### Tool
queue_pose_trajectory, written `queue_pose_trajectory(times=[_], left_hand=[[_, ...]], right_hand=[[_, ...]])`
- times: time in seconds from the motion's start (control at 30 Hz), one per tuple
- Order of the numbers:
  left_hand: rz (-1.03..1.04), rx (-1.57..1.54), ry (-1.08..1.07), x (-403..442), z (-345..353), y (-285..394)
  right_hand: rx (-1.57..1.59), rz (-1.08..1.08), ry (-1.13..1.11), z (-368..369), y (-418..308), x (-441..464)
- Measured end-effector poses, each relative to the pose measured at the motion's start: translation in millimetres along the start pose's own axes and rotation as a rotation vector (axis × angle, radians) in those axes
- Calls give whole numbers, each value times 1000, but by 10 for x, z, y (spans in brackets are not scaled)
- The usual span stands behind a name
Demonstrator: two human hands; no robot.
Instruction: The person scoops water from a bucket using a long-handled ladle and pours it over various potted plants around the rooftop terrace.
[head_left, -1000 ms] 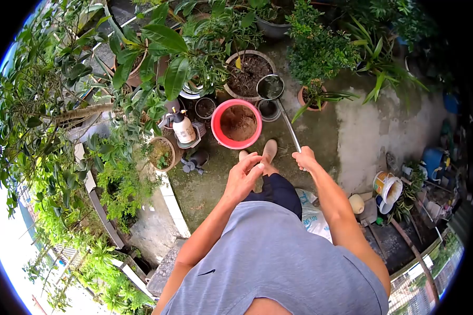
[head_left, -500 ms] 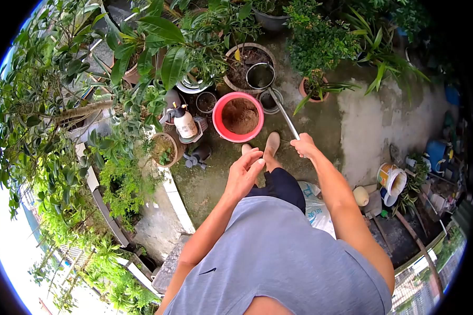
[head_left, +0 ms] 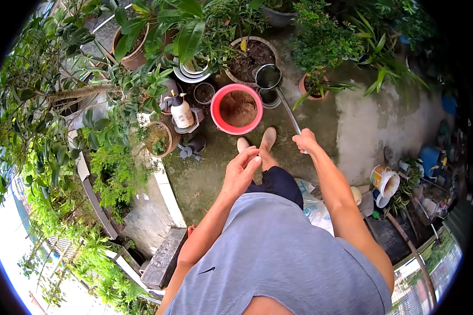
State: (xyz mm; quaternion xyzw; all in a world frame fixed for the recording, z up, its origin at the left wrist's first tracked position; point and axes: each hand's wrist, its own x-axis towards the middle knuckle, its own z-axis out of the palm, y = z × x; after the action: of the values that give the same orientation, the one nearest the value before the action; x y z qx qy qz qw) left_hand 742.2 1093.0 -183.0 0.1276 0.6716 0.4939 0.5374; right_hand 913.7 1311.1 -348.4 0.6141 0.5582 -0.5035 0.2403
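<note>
My right hand (head_left: 305,140) is wrapped round the handle end of a long metal ladle (head_left: 268,77), whose round bowl hangs over the edge of a large soil-filled pot (head_left: 252,59). My left hand (head_left: 242,167) is held in front of my body, its fingers bent and the thumb near the fingertips; whether something small is between them cannot be made out. Beyond my feet stands a red bucket (head_left: 215,110) with brown material inside. A small dark pot (head_left: 270,98) is beside the bucket, partly under the ladle.
A white spray bottle (head_left: 182,113) stands left of the bucket, near a potted plant (head_left: 158,139). A small potted shrub (head_left: 314,86) is at the upper right. White bags (head_left: 316,211) lie by my legs. A tipped white bucket (head_left: 385,181) is farther right.
The view has shifted slightly. The ladle's bowl swung a little left and then back right, staying over the large pot's edge. My left hand keeps nearly the same pose.
</note>
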Motion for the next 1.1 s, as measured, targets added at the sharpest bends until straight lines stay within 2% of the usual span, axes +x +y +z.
queue_pose_trajectory(times=[0.13,0.23,0.3,0.63,0.87,0.97,1.1], left_hand=[[41,-24,47,-116,-55,-27],[24,-52,36,-152,-157,-164],[25,-54,36,-147,-226,-217],[8,-130,54,-96,-536,-441],[-25,-105,116,-173,-773,-603],[-41,-100,131,-210,-826,-646],[-11,-146,141,-97,-849,-639]], right_hand=[[30,-2,25,105,54,-19],[170,30,-28,243,179,19],[387,10,-107,351,260,31],[348,-14,-96,771,489,-106],[190,-30,-54,857,262,-38],[298,5,-190,946,282,109],[497,18,-239,1042,304,113]])
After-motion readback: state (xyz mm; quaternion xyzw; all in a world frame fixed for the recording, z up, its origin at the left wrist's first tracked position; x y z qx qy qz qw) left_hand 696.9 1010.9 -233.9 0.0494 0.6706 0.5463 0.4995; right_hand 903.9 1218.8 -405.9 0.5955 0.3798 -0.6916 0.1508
